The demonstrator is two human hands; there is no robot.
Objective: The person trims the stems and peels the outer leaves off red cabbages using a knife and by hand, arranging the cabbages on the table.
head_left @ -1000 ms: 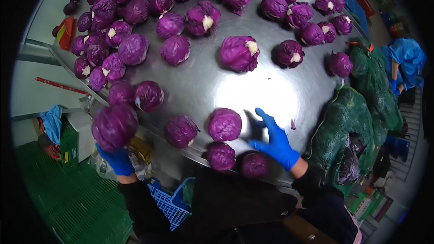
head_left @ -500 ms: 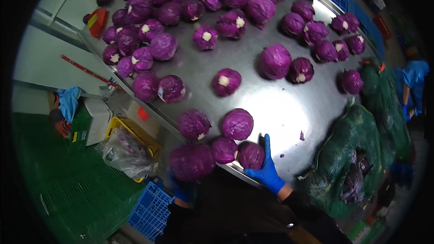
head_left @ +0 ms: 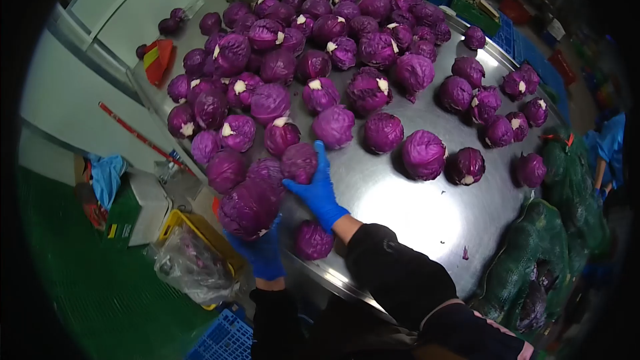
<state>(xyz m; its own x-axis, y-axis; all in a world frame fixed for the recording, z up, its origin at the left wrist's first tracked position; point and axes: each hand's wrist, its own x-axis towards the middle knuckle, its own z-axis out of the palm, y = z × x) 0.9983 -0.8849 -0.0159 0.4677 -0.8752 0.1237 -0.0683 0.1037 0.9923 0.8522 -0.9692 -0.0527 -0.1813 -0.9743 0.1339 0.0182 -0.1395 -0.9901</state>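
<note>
R hand [head_left: 320,193] moved L along tbl [head_left: 380,217], fingers [head_left: 322,160] on cabbage [head_left: 299,163].

1. Left: pale wall panels [head_left: 73,93], light frame strips.
2. Floor lower left: green, slatted surface [head_left: 87,287].
3. Metal desk [head_left: 490,217], strong overhead glare on it.
4. Yellow crate [head_left: 201,229] beside desk; blue crate [head_left: 223,339] at bottom edge.
5. Far right: dim, cluttered, red bin [head_left: 562,67].

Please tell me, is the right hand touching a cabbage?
Touching. The head view shows the thumb and a finger of the right hand against the cabbage, with no gap.
</note>
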